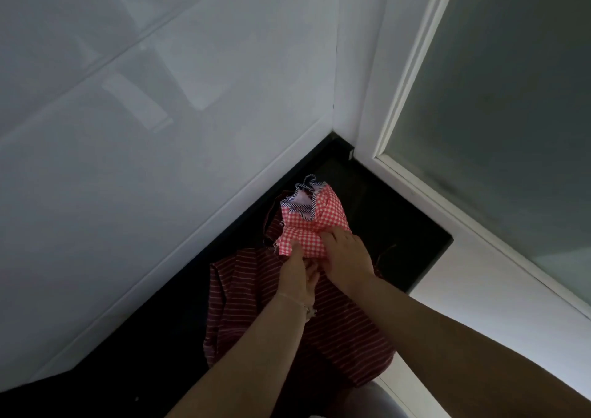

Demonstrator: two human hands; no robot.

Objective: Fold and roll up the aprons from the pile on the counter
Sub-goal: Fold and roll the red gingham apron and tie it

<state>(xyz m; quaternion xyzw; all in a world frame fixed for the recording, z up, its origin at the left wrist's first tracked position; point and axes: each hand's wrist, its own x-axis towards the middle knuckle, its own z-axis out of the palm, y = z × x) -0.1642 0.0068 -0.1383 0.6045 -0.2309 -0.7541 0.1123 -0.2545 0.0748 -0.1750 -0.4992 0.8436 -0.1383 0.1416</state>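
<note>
Head view: the left hand [295,273] pinches the near edge of the red gingham apron [307,222], thumb on top. The right hand [347,257] grips the same bundle, fingers curled. It sits bunched over the striped maroon apron [256,296] on the black counter [399,225].

A bunched red-and-white checked apron [307,222] with dark striped trim sits on the black table [399,225], far in the corner where the white tiled wall [144,113] meets a white-framed frosted glass panel [511,97]. The left hand [295,272] pinches the near left edge of the checked apron, thumb on top. The right hand [347,256] grips the same bundle just to the right, fingers curled into the cloth. Under both forearms a dark red apron with thin white stripes [335,331] lies spread, reaching the table's near edge.
</note>
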